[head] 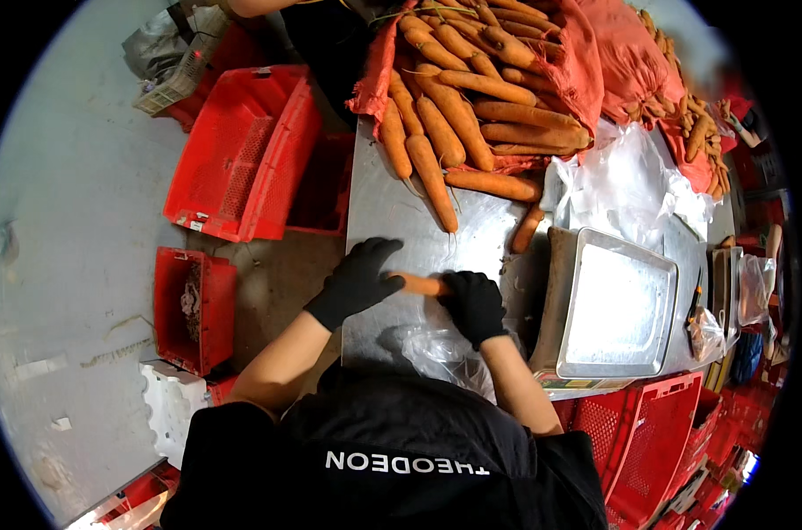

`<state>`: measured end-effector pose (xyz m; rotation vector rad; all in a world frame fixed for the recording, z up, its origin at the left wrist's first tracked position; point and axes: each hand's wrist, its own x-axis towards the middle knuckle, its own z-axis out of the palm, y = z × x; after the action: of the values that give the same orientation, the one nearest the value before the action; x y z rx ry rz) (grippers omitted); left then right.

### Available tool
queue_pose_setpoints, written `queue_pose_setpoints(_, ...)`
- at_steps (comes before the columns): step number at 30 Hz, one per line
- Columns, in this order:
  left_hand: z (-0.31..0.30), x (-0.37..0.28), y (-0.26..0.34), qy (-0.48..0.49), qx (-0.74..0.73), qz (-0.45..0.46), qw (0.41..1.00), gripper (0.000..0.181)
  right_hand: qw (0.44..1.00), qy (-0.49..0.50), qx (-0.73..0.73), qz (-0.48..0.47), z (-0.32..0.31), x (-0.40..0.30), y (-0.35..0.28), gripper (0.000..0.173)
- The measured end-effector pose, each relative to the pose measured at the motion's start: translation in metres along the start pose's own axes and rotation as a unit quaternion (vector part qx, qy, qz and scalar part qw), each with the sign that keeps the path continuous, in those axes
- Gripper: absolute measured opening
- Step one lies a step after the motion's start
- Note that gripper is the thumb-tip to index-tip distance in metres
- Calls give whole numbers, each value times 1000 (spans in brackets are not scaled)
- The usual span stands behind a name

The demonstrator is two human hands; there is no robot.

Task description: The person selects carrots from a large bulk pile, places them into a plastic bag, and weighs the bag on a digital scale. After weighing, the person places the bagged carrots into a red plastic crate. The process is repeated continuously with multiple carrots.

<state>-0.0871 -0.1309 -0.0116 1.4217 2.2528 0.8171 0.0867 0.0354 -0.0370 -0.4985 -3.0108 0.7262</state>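
Both my hands wear black knit gloves. My right hand (477, 301) is closed around one end of a carrot (422, 285), held level above the metal table (381, 218). At the carrot's other end is my left hand (361, 278), its fingers spread and its thumb by the tip; whether it grips is not clear. Beyond my hands, a large heap of carrots (450, 126) spills from an opened red mesh sack (580, 66). A clear plastic bag (450, 354) lies on the table just below my hands, close to my body.
A scale with a metal tray (619, 305) stands to the right, with clear plastic bags (619, 179) behind it. Red crates (242, 152) are at the left, one smaller (195, 311); another (659, 437) is below right. Part of another person's arm (258, 5) shows at the top.
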Motion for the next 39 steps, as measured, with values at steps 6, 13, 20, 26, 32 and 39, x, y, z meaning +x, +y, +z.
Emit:
queue_pose_setpoints(6,-17,41,23,-14,-540,-193,819,51,976,162,146,-17,-63,20,-17,37)
queue_pose_setpoints(13,-53,20,49,-11,-603,-87,793,47,890,69,431,131,-100,-8,-16,44)
queue_pose_setpoints(20,-53,-16,91,61,-569,-58,818,52,852,-22,487,191,-127,-52,-35,39)
queue_pose_setpoints(26,-9,-44,138,72,-535,-100,836,43,831,65,545,86,-68,-67,-49,43)
queue_pose_setpoints(32,-24,-64,147,127,-486,-67,862,47,946,104,306,37,-67,-85,-35,44)
queue_pose_setpoints(39,-10,-81,159,197,-456,-87,863,56,940,226,254,-34,-93,-110,-47,31)
